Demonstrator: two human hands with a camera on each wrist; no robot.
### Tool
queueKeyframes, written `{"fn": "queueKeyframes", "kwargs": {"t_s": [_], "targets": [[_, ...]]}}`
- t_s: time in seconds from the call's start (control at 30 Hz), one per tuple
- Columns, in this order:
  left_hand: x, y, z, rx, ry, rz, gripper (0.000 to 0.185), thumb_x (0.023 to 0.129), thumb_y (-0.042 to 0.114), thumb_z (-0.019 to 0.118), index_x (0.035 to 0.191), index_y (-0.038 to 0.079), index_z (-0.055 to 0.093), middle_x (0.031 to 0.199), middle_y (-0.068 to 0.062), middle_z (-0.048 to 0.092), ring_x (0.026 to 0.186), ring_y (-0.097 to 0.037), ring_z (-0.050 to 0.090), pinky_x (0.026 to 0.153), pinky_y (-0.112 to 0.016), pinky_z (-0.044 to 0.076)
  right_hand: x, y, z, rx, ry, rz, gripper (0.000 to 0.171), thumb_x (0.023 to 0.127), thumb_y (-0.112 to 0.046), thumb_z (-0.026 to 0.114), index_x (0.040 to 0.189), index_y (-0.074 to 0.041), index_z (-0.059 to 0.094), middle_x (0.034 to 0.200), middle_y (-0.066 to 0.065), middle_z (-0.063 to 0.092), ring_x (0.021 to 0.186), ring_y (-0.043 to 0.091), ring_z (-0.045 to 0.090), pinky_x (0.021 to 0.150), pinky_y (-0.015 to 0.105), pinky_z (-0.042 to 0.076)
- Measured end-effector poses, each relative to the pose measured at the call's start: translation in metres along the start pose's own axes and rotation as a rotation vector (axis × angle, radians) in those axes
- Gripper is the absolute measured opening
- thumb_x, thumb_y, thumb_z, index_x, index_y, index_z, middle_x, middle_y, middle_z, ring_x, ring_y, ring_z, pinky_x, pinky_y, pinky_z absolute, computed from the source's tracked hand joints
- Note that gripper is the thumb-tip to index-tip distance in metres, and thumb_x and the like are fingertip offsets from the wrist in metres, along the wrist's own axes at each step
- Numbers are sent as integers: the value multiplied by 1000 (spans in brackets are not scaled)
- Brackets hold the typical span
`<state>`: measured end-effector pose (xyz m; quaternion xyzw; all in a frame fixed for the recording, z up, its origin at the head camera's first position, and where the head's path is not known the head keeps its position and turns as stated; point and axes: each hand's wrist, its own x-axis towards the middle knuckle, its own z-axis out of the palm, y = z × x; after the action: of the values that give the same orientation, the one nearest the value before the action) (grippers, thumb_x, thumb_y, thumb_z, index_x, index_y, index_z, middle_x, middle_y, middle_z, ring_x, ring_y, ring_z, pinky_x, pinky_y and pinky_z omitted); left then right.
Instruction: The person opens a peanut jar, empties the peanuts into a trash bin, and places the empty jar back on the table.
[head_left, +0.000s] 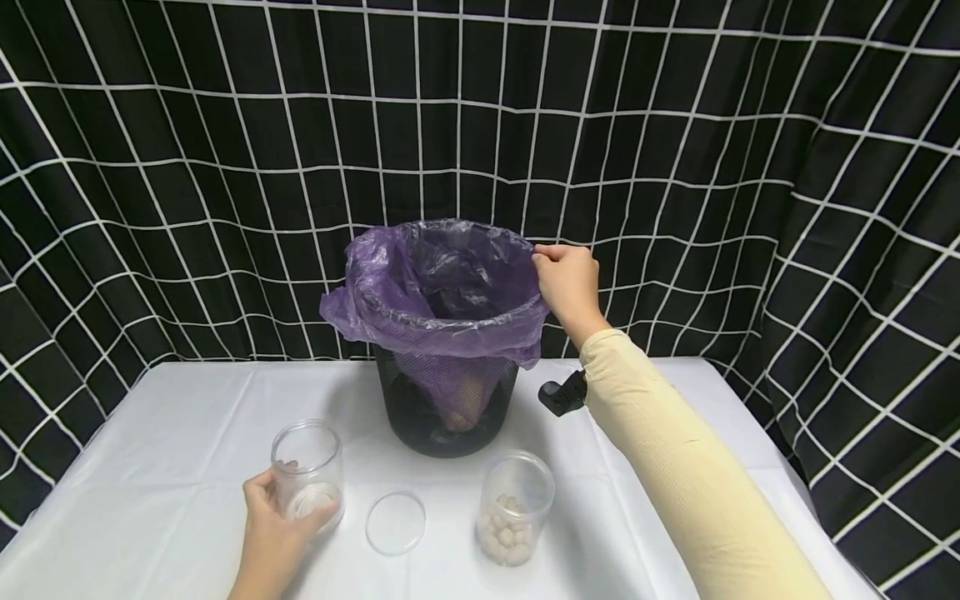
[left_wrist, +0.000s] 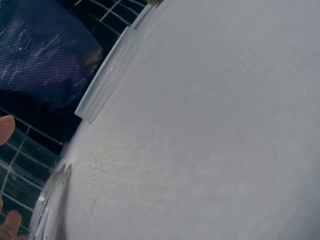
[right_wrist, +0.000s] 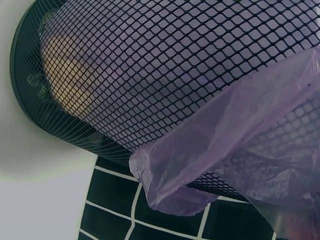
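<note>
A black mesh bin [head_left: 401, 408] stands at the back of the table, lined with a purple plastic bag [head_left: 450, 337] folded over its rim. My right hand [head_left: 568, 282] pinches the bag at the bin's right rim. Through the mesh [right_wrist: 165, 65], something yellowish shows inside the bag near the bottom. At the front left, my left hand [head_left: 273, 529] grips a clear jar [head_left: 307, 446] that stands upright without a lid, thumb and fingers round its sides. Part of that jar [left_wrist: 52, 205] shows low in the left wrist view.
A clear round lid [head_left: 396, 523] lies flat right of the held jar. Another clear open jar [head_left: 517, 492], partly filled with small pale round pieces, stands farther right. A white cloth [head_left: 202, 417] covers the table. Behind hangs a black curtain [head_left: 480, 133] with white grid lines.
</note>
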<state>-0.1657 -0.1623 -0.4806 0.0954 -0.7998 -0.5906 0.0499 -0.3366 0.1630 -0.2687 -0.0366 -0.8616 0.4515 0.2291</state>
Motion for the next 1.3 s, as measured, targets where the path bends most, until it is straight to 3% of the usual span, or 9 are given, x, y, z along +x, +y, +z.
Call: {"fn": "queueKeyframes", "kwargs": {"t_s": [0.3, 0.47, 0.67, 0.9, 1.1, 1.3], "targets": [[3, 5, -5, 31, -82, -16, 96, 81, 14, 80, 137, -6, 5, 153, -37, 17, 143, -55, 20, 117, -70, 20, 0, -1, -5, -15, 6, -3, 29, 97, -12, 57, 119, -2, 72, 121, 16, 70, 112, 31, 67, 95, 43, 55], [1, 4, -9, 63, -84, -24, 96, 79, 16, 82, 140, 1, 11, 152, -35, 23, 143, -55, 24, 117, -70, 22, 1, -3, -6, -31, -4, -24, 29, 97, -12, 57, 119, -1, 71, 121, 16, 70, 112, 31, 67, 95, 43, 55], [3, 1, -9, 31, -91, -38, 98, 75, 13, 84, 142, 4, 14, 151, -34, 23, 142, -54, 25, 119, -69, 18, 1, -4, -10, -35, -37, -4, 30, 98, -14, 57, 121, -2, 71, 122, 16, 70, 115, 30, 66, 97, 42, 54], [4, 1, -11, 48, -120, -38, 100, 78, 13, 83, 144, 1, 9, 152, -35, 25, 142, -54, 27, 119, -69, 19, 1, -1, -11, -29, -88, 46, 32, 99, -18, 57, 124, -3, 69, 123, 16, 70, 115, 30, 66, 97, 42, 54], [4, -1, -11, 16, -118, -40, 99, 77, 12, 83, 145, 2, 10, 153, -32, 25, 143, -52, 25, 119, -68, 18, 1, -1, -9, -18, -103, 54, 34, 99, -21, 58, 125, -2, 68, 122, 17, 70, 114, 30, 67, 97, 43, 54], [2, 1, -12, 48, -98, -39, 98, 77, 16, 84, 144, 3, 13, 155, -33, 25, 145, -52, 22, 119, -69, 18, 1, -3, -8, 2, -113, 63, 36, 98, -23, 58, 126, -2, 68, 123, 17, 70, 115, 31, 66, 100, 43, 53]]}}
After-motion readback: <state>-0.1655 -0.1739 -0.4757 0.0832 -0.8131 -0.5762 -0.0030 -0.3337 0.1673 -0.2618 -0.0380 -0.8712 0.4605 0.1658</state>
